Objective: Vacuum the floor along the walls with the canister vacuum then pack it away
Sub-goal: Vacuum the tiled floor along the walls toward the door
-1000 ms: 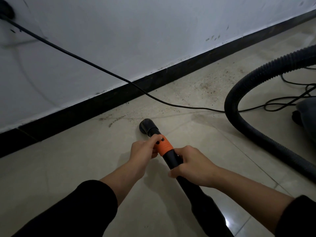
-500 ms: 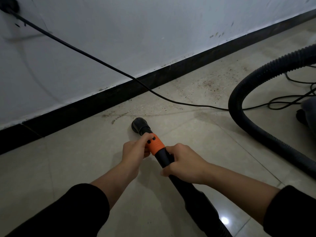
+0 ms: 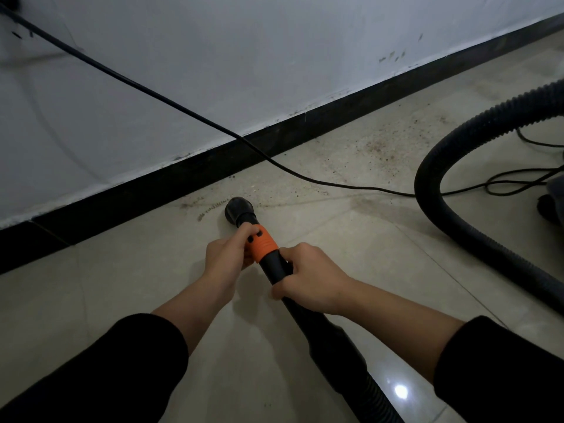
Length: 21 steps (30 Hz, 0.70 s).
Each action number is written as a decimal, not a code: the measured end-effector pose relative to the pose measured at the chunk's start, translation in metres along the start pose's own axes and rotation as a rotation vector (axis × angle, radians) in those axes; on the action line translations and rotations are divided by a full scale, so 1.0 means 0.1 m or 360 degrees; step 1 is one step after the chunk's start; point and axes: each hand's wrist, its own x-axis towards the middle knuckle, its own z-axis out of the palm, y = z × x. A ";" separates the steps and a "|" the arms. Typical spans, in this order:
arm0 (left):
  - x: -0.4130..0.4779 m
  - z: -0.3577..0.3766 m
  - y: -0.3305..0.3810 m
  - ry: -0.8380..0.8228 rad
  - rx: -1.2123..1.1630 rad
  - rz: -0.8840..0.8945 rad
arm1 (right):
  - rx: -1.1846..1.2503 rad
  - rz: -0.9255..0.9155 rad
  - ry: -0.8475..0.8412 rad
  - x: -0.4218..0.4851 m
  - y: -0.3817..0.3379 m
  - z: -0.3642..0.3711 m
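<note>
1. The vacuum nozzle (image 3: 239, 210) is being held on the tiled floor (image 3: 122, 300), near the black baseboard (image 3: 146, 193).
2. Its orange collar (image 3: 264, 247) is being gripped by the left hand (image 3: 225, 257), fingers curled round it.
3. The black wand (image 3: 274, 270) is being clasped by the right hand (image 3: 311, 280), just behind the collar.
4. The ribbed hose (image 3: 427, 190) is being looped over the floor at right.
5. A power cord (image 3: 183, 108) is being trailed down from the wall (image 3: 274, 56) past dirt specks (image 3: 378, 145).

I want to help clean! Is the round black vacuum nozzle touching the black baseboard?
No, the round black nozzle rests on pale floor tile, apart from the black baseboard.
</note>
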 end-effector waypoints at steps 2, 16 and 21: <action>0.03 0.00 0.02 -0.0036 -0.0008 0.0009 | 0.0002 0.0000 0.0011 0.02 -0.01 -0.01; 0.06 0.22 -0.02 -0.0132 0.0029 0.0004 | 0.0035 0.0038 0.0085 -0.03 0.16 -0.09; 0.07 0.35 -0.05 -0.0178 0.0042 0.0004 | 0.0045 0.0071 0.0132 -0.08 0.25 -0.16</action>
